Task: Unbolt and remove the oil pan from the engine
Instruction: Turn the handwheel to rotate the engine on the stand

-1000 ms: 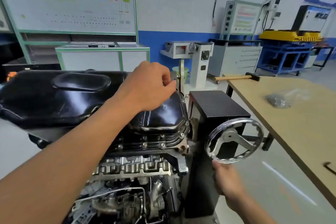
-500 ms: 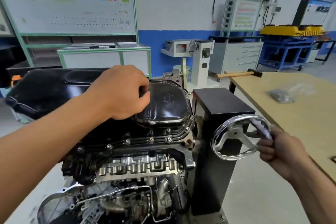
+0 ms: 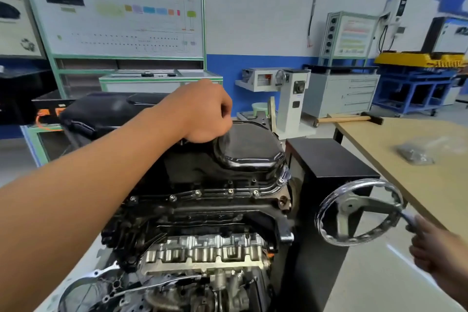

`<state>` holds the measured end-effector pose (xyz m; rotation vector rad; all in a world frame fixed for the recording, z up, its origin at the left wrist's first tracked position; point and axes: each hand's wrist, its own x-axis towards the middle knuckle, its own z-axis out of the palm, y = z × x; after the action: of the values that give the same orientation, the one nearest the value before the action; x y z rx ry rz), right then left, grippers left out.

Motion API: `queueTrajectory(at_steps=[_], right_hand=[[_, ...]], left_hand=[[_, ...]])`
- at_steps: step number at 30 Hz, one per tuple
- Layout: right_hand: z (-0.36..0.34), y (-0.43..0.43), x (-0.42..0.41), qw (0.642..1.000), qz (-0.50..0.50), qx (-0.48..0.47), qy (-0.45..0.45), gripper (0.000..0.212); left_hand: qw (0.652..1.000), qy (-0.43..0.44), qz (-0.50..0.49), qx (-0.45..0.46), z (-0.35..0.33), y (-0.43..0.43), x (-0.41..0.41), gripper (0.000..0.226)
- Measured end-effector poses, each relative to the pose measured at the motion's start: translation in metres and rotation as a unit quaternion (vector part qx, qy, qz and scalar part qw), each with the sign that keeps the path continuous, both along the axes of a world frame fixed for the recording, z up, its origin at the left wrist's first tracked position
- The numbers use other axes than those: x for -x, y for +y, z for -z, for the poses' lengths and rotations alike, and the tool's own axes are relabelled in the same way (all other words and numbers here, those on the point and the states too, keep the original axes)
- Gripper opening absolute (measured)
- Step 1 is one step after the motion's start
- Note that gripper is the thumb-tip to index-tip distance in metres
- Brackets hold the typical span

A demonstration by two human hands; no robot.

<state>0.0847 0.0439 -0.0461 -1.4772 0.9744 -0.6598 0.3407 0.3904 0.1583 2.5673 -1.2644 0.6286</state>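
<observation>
Right grip (image 3: 435,248) is clamping on the handwheel handle (image 3: 409,219).
Left grip (image 3: 202,114), fingers curled together, is resting on the black oil pan (image 3: 250,144) atop the engine (image 3: 202,248).

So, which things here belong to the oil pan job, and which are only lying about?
Job: oil pan, its rim bolts, engine, handwheel held by the right hand, left hand on the pan.
Lying about: hammer and plastic bag on the wooden table.

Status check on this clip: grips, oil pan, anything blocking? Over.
Left grip curled on oil pan, contents hidden. Right grip holds handwheel handle. Pan seated, flange bolts in. Nothing blocks the bolts.
</observation>
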Motion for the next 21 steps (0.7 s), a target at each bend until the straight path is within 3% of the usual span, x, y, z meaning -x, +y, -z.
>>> queueTrajectory(at_steps=[2,4,7,9,11,14,16,18,21], right_hand=[[-0.017,0.015,-0.006,0.998,-0.020,0.042,-0.046,0.024],[-0.026,0.039,-0.014,0.995,-0.059,0.075,-0.031,0.035],[-0.003,0.085,-0.033,0.965,-0.145,0.194,0.100,0.048],[0.034,0.101,-0.041,0.942,-0.182,0.229,0.163,0.036],[0.062,0.091,-0.035,0.935,-0.142,0.238,0.223,0.025],[0.067,0.039,-0.010,0.921,-0.061,0.246,0.294,0.040],[0.060,0.005,0.003,0.899,-0.047,0.274,0.339,0.034],[0.051,-0.012,0.006,0.882,-0.043,0.313,0.351,0.033],[0.040,-0.013,0.005,0.883,-0.048,0.319,0.340,0.037]], left_hand=[[1.000,0.011,0.001,0.002,-0.002,0.000,-0.002,0.019],[1.000,0.017,0.007,0.001,-0.003,-0.002,-0.004,0.018],[1.000,0.014,0.016,0.007,-0.006,-0.005,-0.008,0.018],[1.000,0.017,0.020,0.010,-0.009,-0.007,-0.013,0.018],[1.000,0.020,0.016,0.017,-0.011,-0.008,-0.017,0.018],[1.000,0.021,0.011,0.015,-0.013,-0.010,-0.020,0.017],[0.999,0.026,0.012,0.015,-0.014,-0.012,-0.023,0.016],[0.999,0.037,0.008,0.016,-0.016,-0.013,-0.026,0.014],[0.998,0.052,0.000,0.019,-0.016,-0.010,-0.027,0.013]])
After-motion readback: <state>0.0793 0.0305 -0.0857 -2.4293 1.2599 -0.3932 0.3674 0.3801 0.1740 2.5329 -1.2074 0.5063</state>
